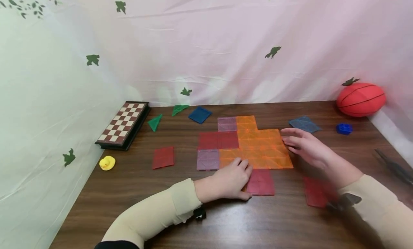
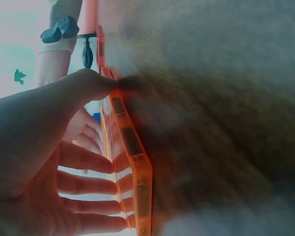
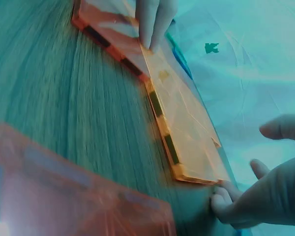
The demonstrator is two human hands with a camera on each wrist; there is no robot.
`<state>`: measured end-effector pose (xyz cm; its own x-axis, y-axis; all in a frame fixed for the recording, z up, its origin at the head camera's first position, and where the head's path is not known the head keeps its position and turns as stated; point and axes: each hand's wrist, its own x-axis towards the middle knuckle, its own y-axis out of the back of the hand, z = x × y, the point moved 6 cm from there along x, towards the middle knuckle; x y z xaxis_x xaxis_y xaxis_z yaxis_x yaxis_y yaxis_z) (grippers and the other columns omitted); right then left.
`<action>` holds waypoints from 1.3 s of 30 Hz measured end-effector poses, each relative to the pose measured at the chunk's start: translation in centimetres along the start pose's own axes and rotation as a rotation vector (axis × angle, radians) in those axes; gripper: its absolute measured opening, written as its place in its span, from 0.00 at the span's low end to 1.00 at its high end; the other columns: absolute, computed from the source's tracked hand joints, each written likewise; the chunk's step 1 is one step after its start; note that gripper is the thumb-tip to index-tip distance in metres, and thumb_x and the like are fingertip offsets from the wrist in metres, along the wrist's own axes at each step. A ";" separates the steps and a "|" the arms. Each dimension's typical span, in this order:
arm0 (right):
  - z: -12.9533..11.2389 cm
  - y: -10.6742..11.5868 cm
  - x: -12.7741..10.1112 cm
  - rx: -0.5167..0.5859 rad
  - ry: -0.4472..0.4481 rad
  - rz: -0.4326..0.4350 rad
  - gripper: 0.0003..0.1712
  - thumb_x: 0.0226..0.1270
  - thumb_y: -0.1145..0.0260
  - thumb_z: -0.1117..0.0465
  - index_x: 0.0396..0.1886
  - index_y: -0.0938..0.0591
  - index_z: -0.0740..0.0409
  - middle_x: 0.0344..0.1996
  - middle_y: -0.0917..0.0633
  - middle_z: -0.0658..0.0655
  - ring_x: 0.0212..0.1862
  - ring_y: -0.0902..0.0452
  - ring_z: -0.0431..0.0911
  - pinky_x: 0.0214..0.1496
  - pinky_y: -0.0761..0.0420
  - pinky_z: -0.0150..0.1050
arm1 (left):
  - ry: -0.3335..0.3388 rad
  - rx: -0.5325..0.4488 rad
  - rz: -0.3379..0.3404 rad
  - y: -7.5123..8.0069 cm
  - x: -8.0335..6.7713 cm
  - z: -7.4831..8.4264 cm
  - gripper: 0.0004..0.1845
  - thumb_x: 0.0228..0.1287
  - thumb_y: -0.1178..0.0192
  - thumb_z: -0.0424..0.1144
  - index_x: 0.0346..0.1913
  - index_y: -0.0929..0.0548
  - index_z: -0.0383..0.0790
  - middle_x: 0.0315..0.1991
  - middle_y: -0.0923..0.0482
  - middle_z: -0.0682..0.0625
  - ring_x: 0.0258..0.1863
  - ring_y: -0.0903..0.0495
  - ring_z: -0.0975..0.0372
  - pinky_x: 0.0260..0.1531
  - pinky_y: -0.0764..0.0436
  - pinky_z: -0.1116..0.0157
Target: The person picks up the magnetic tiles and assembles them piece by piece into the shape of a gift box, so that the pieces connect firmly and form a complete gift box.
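Translucent square tiles lie edge to edge flat on the dark wooden table, with an orange group in the middle. Red tiles, purple tiles and a pinkish red tile adjoin it. My left hand rests over an orange tile beside the pinkish one. Its fairly straight fingers touch the tile's top, and the thumb lies at the edge; the palm hides most of this tile from the head view. At the group's right edge, my right hand has loosely extended fingers near the corner, pinching nothing.
Loose red tiles, green triangles and blue squares lie around. A chessboard box and yellow rubber duck are left. A red ball, blue brick and dark tool are right.
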<state>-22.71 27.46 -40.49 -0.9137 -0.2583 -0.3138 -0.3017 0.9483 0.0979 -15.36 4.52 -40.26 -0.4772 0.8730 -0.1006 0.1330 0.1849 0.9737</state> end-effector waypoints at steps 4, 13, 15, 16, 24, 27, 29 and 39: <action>-0.5 -0.3 0.5 0.158 0.019 0.017 0.26 0.81 0.43 0.58 0.71 0.38 0.57 0.59 0.26 0.55 0.55 0.24 0.43 0.55 0.23 0.34 | -0.011 0.028 -0.020 -0.1 -0.4 -0.2 0.43 0.68 0.46 0.69 0.70 0.25 0.35 0.63 0.25 0.43 0.60 0.27 0.55 0.65 0.33 0.61; -2.3 -0.6 0.2 0.052 0.092 0.054 0.27 0.81 0.44 0.64 0.73 0.40 0.57 0.63 0.36 0.61 0.55 0.27 0.44 0.54 0.20 0.32 | -0.052 -0.120 -0.081 0.5 -0.1 -0.6 0.40 0.74 0.48 0.64 0.72 0.28 0.33 0.69 0.29 0.41 0.69 0.32 0.52 0.71 0.38 0.61; -2.3 -0.9 0.4 0.038 0.092 0.054 0.29 0.81 0.44 0.64 0.75 0.41 0.58 0.64 0.36 0.62 0.55 0.27 0.44 0.54 0.20 0.32 | -0.057 -0.203 -0.097 0.5 0.0 -0.9 0.38 0.76 0.48 0.61 0.72 0.29 0.32 0.70 0.30 0.41 0.70 0.32 0.52 0.72 0.40 0.61; -2.3 -1.0 0.5 0.033 0.095 0.055 0.29 0.81 0.44 0.64 0.75 0.42 0.59 0.64 0.36 0.62 0.55 0.26 0.44 0.54 0.20 0.32 | -0.060 -0.245 -0.099 0.5 0.0 -1.1 0.37 0.77 0.48 0.60 0.72 0.29 0.32 0.70 0.30 0.41 0.70 0.32 0.53 0.72 0.40 0.61; -2.0 -2.3 1.0 0.015 0.096 0.038 0.33 0.80 0.41 0.56 0.75 0.43 0.63 0.59 0.30 0.60 0.53 0.23 0.43 0.53 0.18 0.37 | -0.085 -0.348 0.075 2.5 -0.7 -1.8 0.18 0.77 0.44 0.49 0.56 0.22 0.39 0.42 0.20 0.52 0.35 0.19 0.66 0.36 0.19 0.71; -1.9 -2.9 1.2 0.013 0.089 0.007 0.37 0.82 0.43 0.53 0.77 0.46 0.65 0.61 0.29 0.63 0.51 0.21 0.43 0.52 0.17 0.39 | -0.062 -0.244 0.214 3.6 -1.1 -1.9 0.14 0.75 0.42 0.47 0.52 0.24 0.42 0.37 0.22 0.54 0.28 0.20 0.66 0.21 0.24 0.72; -1.8 -3.3 1.3 0.002 0.078 -0.016 0.38 0.82 0.45 0.51 0.79 0.48 0.66 0.65 0.32 0.66 0.51 0.20 0.44 0.52 0.17 0.41 | -0.046 -0.167 0.296 4.1 -1.4 -1.8 0.12 0.74 0.42 0.46 0.53 0.24 0.45 0.39 0.22 0.55 0.28 0.19 0.66 0.16 0.27 0.73; -1.6 -4.6 1.6 -0.089 0.049 -0.057 0.43 0.82 0.50 0.42 0.81 0.50 0.64 0.73 0.38 0.72 0.66 0.32 0.64 0.58 0.19 0.52 | -0.024 0.051 0.443 4.4 -2.0 -1.3 0.13 0.77 0.46 0.36 0.59 0.21 0.52 0.44 0.21 0.54 0.35 0.17 0.63 0.14 0.32 0.71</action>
<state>-23.25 22.34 -39.93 -0.9058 -0.3226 -0.2747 -0.3751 0.9121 0.1657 -14.95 2.97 -35.54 -0.3443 0.8831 0.3188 0.3634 -0.1878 0.9125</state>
